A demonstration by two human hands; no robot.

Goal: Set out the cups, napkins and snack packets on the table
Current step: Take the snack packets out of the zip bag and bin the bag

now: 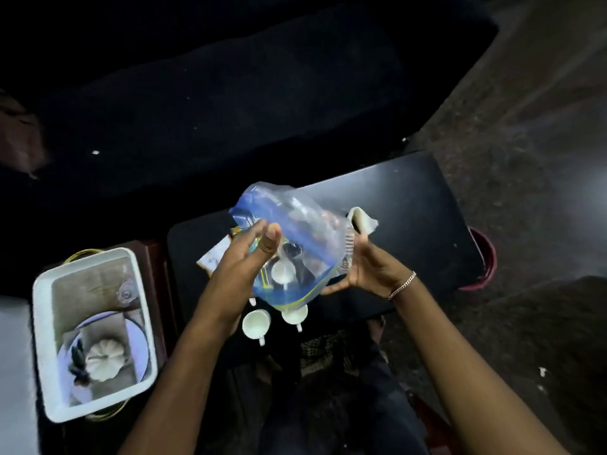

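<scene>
1. From my remote seat I see the clear, blue-tinted plastic bag (295, 231) held between both hands over the black table (410, 205), just above two small white ceramic cups (256, 324) near its front edge.
2. The left hand (249, 257) lays straight fingers and a raised thumb flat against the bag's left side. The right hand (361, 267) runs its fingers up the right edge; whether it pinches, I cannot tell.
3. I judge the bag light, limp and slippery. I would grip its edge and support it underneath.
4. The cups look fragile, best lifted by their handles.
5. A pale folded napkin (361, 220) and an orange-and-white snack packet (213, 257) lie on the table behind the bag.
6. Print on the bag's right edge and on the packet is too blurred to read.
</scene>
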